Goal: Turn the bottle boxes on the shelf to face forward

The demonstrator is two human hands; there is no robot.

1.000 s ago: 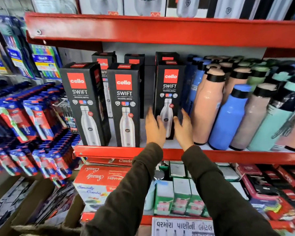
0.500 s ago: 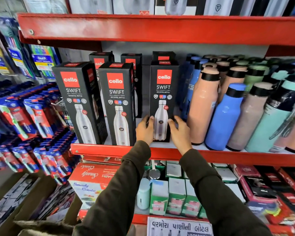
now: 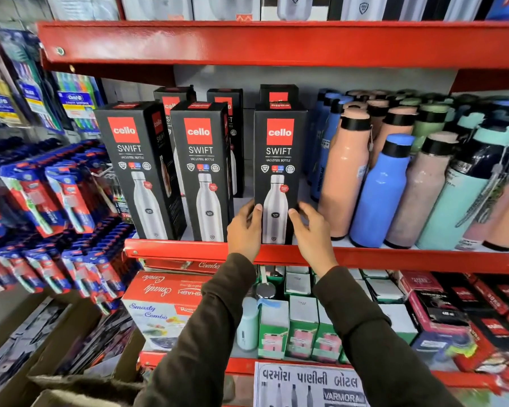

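Head view: my left hand and right hand clasp the lower sides of the right-hand bottle box, thumbs on its front. It stands upright at the front edge of the red shelf, printed face towards me, beside two matching boxes.

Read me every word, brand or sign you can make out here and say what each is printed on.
"cello", "SWIFT", "VACUSTEEL BOTTLE": front of the right bottle box between the two hands, and of the middle bottle box and left bottle box.
"Smarty Combo": red and white carton on the lower shelf.
"VARMORA", below Gujarati lettering: paper sign at the bottom.
"Oral-B": toothbrush pack, barely readable.
Badge text on the boxes: too small.
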